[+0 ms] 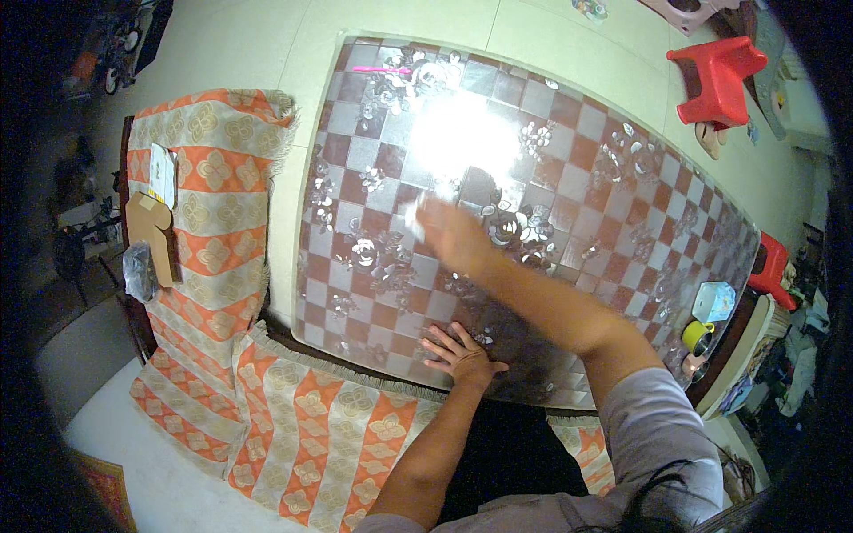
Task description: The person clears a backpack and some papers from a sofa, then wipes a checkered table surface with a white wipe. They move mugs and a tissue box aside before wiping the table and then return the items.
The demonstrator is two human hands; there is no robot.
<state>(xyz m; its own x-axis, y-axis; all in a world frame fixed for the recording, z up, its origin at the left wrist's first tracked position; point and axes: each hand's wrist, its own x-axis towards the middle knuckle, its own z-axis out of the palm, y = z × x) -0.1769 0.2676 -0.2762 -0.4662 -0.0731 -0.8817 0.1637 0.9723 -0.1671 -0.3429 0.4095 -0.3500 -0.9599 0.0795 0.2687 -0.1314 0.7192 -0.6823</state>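
Note:
A low table with a checked, flower-patterned cover (413, 333) lies before me, with a bright glare on its far part. My right hand (453, 233) reaches over the middle of the cover, blurred, with its fingers closed on a small white item (416, 218), maybe a cloth or tissue. Flat on the cover near the close edge rests my left hand (466, 356), its fingers spread and nothing in it. A thin pink item (382, 69) lies by the far left corner of the table.
A tissue box (714, 301), a yellow cup (697, 337) and a metal cup (696, 368) stand at the table's right end. Red plastic stools (730, 83) are beyond it. Left, an orange-striped sofa cover (226, 220) holds an open cardboard box (150, 226) and a plastic bag (138, 272).

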